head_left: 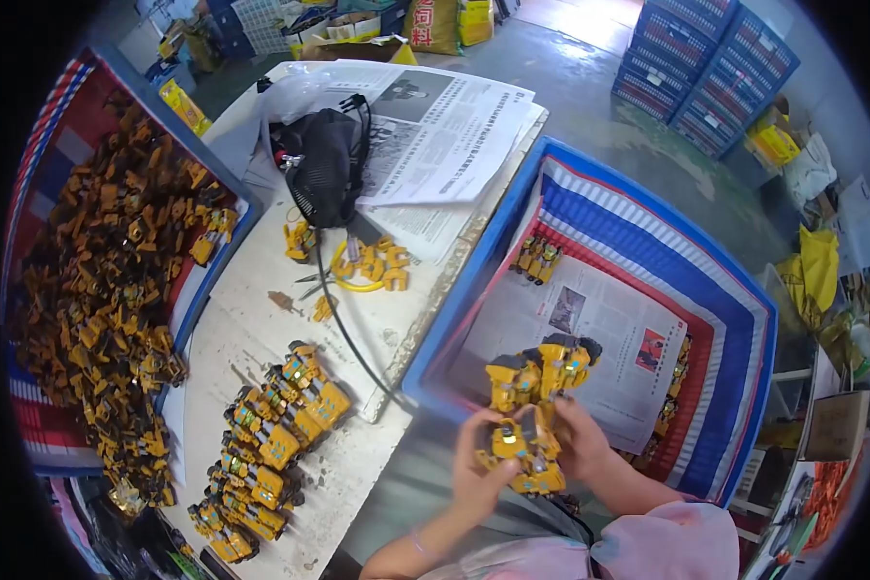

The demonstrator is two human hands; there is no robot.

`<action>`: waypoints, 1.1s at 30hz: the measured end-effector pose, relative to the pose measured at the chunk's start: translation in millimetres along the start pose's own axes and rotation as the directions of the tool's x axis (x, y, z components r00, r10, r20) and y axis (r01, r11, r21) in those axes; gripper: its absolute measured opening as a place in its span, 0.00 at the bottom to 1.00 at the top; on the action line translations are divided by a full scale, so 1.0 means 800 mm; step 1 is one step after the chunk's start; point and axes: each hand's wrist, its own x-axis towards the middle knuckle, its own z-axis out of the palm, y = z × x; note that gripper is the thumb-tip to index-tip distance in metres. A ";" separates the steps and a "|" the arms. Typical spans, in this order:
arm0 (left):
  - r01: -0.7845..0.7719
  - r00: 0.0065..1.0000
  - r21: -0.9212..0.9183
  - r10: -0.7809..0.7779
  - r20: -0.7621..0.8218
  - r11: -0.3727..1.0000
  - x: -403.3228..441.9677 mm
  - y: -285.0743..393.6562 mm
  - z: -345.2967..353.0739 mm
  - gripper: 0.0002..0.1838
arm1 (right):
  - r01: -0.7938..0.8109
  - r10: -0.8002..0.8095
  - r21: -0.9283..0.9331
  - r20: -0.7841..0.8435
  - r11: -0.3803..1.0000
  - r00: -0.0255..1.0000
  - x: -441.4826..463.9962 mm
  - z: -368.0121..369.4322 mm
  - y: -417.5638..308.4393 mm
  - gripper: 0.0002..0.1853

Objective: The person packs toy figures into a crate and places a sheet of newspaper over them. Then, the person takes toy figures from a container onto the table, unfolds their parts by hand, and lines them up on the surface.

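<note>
My left hand [480,466] is closed on a yellow toy robot [520,447] with black and blue details, its thumb lying along the near side. Closed around the other side of the bunch is my right hand [580,443]. More yellow toy robots [563,363] stick up just beyond my fingers, pressed close together; exactly which hand bears each one is partly hidden. The bunch is held above the near end of a blue crate [756,387], lined with striped fabric and newspaper [590,324]. Inside, a few similar toys [535,259] stand at the far left corner, with others along the right wall.
A white table [358,503] holds a row of yellow toys [266,440], pliers, loose yellow parts [382,263], a black pouch [329,164] and newspapers [454,126]. A black cable [343,333] crosses it. Left stands a bin heaped with toy parts [106,290]. Blue crates [677,72] are stacked behind.
</note>
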 end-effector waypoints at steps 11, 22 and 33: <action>0.093 0.986 -0.135 -0.110 -0.125 0.986 0.007 0.038 -0.025 0.34 | 0.317 -0.251 0.149 -0.343 0.937 0.905 0.197 -0.251 -0.106 0.22; -0.003 0.937 -0.103 -0.033 -0.349 0.995 -0.029 0.046 -0.066 0.36 | 0.411 -0.589 -0.424 -0.632 0.807 0.503 0.321 -0.339 -0.126 0.18; -0.006 0.934 -0.052 -0.013 -0.357 0.999 -0.025 0.041 -0.065 0.36 | 0.548 -0.623 -0.347 -0.628 0.761 0.467 0.285 -0.423 -0.119 0.16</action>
